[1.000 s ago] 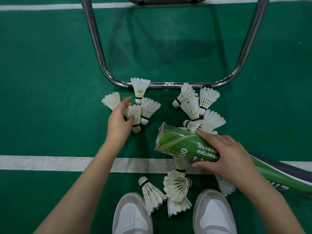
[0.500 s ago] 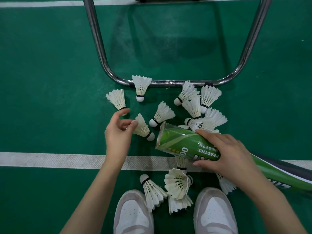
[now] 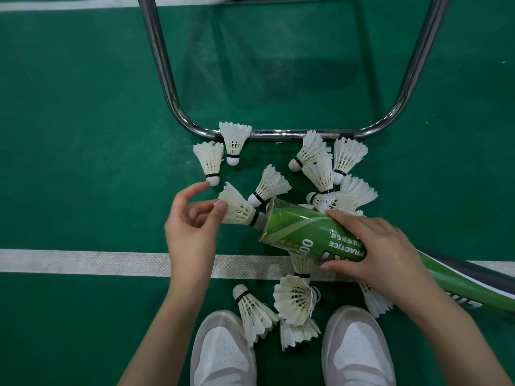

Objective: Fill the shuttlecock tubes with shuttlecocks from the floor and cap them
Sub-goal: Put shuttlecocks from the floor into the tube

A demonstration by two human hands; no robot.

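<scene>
My right hand (image 3: pixel 373 252) grips a green shuttlecock tube (image 3: pixel 295 227) lying tilted, its uncapped mouth facing left. My left hand (image 3: pixel 192 232) pinches the feather skirt of one white shuttlecock (image 3: pixel 237 208), whose cork tip sits at the tube's mouth. Several more shuttlecocks lie loose on the green floor: two (image 3: pixel 210 160) at the upper left, one (image 3: pixel 269 185) just above the tube's mouth, a cluster (image 3: pixel 323 171) at the upper right, and a few (image 3: pixel 295 299) between my shoes. No cap is in sight.
A chrome chair frame (image 3: pixel 278 132) curves across the floor just beyond the shuttlecocks. A white court line (image 3: pixel 83 261) runs under my hands. My white shoes (image 3: pixel 223 352) stand at the bottom. The tube's far end lies on a dark-and-green bag (image 3: pixel 473 285) at the right.
My left hand picked one shuttlecock out of the group at the left and carried it right, cork first, to the tube's mouth. The right hand and tube stayed put.
</scene>
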